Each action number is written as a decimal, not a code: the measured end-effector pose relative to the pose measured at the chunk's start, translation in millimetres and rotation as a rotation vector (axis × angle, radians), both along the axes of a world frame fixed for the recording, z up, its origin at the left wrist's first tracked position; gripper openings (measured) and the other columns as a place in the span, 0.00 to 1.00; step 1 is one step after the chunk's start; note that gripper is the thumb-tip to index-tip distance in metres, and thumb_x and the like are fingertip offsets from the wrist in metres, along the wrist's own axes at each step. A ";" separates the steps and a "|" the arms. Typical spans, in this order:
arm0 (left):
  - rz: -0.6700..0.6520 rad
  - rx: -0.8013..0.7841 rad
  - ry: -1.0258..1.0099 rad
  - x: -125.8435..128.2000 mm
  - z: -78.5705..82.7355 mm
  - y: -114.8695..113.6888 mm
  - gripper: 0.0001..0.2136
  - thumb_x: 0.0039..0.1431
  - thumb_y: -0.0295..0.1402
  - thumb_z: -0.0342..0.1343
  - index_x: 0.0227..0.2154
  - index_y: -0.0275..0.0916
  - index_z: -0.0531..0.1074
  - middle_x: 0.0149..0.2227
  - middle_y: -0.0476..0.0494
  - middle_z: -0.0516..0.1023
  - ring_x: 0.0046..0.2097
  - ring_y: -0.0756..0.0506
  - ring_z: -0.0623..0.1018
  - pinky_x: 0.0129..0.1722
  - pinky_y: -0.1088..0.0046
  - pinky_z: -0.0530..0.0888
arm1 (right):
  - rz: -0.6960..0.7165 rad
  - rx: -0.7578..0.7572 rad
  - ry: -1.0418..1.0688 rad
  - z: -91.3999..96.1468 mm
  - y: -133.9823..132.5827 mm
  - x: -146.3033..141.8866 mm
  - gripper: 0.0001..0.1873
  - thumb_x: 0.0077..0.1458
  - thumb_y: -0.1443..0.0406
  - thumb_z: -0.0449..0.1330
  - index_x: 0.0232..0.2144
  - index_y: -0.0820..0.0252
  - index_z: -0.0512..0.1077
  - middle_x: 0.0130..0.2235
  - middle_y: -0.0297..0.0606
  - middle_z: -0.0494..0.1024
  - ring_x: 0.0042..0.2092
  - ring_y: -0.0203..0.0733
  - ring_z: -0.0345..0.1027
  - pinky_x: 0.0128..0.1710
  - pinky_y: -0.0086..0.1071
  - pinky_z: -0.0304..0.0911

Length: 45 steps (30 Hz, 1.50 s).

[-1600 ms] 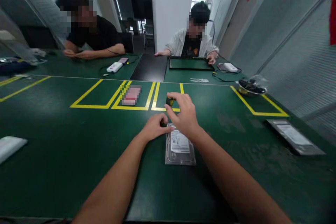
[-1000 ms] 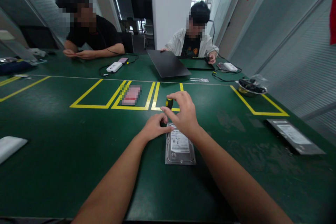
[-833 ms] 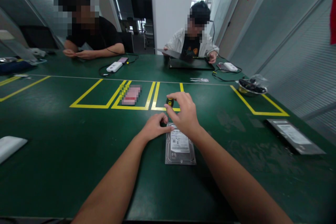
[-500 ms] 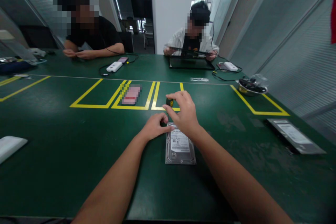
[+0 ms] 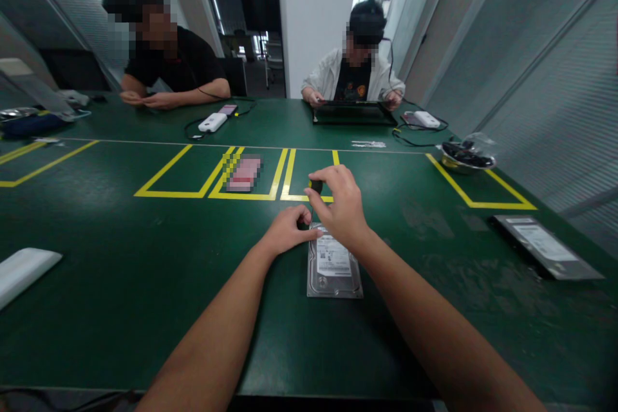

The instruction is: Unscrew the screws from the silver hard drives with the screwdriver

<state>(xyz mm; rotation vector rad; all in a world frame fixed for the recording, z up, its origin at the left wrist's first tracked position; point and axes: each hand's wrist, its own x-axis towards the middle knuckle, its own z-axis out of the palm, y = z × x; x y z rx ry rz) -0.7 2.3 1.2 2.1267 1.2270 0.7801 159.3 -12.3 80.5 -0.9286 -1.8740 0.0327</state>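
A silver hard drive [image 5: 333, 270] with a white label lies flat on the green table. Its far end is partly covered by my hands. My right hand [image 5: 342, 203] pinches the black and yellow handle of a small screwdriver [image 5: 315, 186] between thumb and fingers. The screwdriver stands roughly upright, its thin shaft pointing down at the drive's far left corner; the tip is hidden. At that same corner, my left hand [image 5: 288, 230] is closed on the drive, with the thumb laid over its top and the fingers curled beside the shaft.
Another hard drive [image 5: 545, 246] lies on the right, near a metal bowl [image 5: 466, 159] of dark parts. A pink phone [image 5: 244, 174] lies within yellow tape [image 5: 168, 193]. A white object [image 5: 26, 273] sits at left. Two people sit opposite; one holds a dark panel [image 5: 355, 112].
The screwdriver handle has turned in my right fingers, its yellow mark now on the left side. My left hand keeps its place on the drive. The person opposite has lowered the dark panel.
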 end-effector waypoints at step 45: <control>-0.004 -0.062 -0.056 1.6 3.7 -1.3 0.18 0.46 0.47 0.64 0.29 0.38 0.67 0.29 0.50 0.72 0.32 0.48 0.70 0.33 0.71 0.66 | 0.016 -0.093 -0.077 14.1 6.2 4.6 0.09 0.55 0.63 0.60 0.40 0.56 0.72 0.41 0.39 0.74 0.45 0.44 0.66 0.46 0.40 0.62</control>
